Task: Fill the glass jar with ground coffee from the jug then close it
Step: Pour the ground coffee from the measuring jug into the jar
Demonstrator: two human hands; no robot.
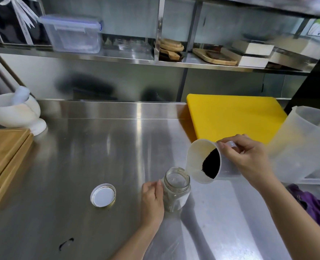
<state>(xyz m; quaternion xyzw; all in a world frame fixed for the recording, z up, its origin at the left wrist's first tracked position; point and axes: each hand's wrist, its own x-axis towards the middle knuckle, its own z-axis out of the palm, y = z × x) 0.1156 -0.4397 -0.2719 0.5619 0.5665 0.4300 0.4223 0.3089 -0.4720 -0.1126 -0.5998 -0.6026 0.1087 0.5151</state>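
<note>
A clear glass jar [178, 188] stands upright and open on the steel counter, with nothing visible inside. My left hand [152, 200] grips its left side. My right hand [249, 158] holds a small white plastic jug [196, 160] by its handle, tilted toward me and to the left, its spout just above the jar's right rim. Dark ground coffee [211, 165] lies heaped against the jug's lower wall. The jar's lid [103, 195] rests upside down on the counter, left of the jar, white inside with a gold rim.
A yellow cutting board [234, 117] lies behind the jug. A large translucent pitcher [303, 147] stands at the right, with purple cloth [313, 205] below it. A white mortar with pestle [15, 111] and a wooden board [3, 156] sit at the left. A dark smear [66, 243] marks the counter.
</note>
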